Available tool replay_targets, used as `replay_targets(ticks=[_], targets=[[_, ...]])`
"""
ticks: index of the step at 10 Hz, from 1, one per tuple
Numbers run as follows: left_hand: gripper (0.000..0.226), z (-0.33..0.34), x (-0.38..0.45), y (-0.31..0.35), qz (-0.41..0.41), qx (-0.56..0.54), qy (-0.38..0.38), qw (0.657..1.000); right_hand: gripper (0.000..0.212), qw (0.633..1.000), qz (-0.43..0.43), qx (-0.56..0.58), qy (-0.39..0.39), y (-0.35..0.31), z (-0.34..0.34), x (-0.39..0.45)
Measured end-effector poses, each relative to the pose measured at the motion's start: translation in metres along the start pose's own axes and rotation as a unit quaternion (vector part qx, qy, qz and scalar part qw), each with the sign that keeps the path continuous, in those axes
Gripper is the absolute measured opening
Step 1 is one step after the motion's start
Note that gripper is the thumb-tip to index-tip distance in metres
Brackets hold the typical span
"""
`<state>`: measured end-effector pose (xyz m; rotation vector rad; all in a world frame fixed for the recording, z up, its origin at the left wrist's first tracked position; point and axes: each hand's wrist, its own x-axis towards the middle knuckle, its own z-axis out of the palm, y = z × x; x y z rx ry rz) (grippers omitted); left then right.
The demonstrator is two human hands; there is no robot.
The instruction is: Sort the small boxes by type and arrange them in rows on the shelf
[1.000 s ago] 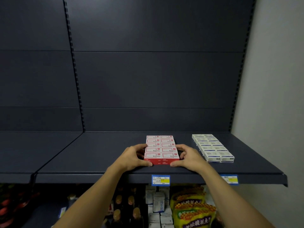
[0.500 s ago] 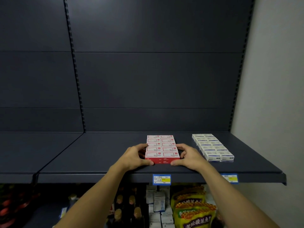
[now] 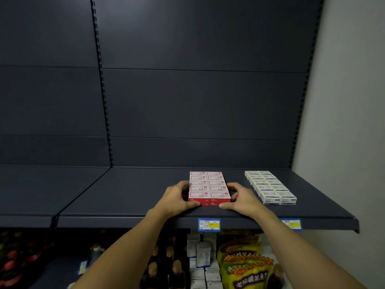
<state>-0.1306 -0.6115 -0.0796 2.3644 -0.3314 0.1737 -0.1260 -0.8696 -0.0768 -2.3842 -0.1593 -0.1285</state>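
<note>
A dark shelf (image 3: pixel 129 197) is seen running across the scene, with a dark back panel (image 3: pixel 200 101) behind it. Near the middle of the shelf, a block of red boxes (image 3: pixel 208 187) is laid out in two columns of five, reaching from the near edge toward the far side. The left hand (image 3: pixel 177 198) is curled round the block's near left corner, with the thumb pressed on the red front face and the fingers wrapped along the left side. The right hand (image 3: pixel 242 198) is curled round the near right corner in the same way, thumb on the front, fingers along the right side. To the right, well apart from the hands, a block of white boxes (image 3: pixel 269 186) is arranged in two columns. Two price tags (image 3: pixel 209 224) are fixed on the shelf's front lip. Below, bottles (image 3: pixel 177 274) and yellow bags (image 3: pixel 245 268) are stocked on a lower level.
</note>
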Motion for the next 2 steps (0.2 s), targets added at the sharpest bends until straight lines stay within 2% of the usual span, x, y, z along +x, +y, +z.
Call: replay_targets(ticks=[1,2], targets=[[0.090,0.0001,-0.0125,-0.0013,-0.016,0.008,0.050,0.999,0.096,0.999,0.017,0.014,0.032,0.0005,0.0011,-0.0075],[0.079,0.0008,-0.0193,-0.0059,-0.016,0.003,0.118,0.993,0.092,0.996,0.011,0.027,0.090,-0.0013,0.0039,-0.0153]])
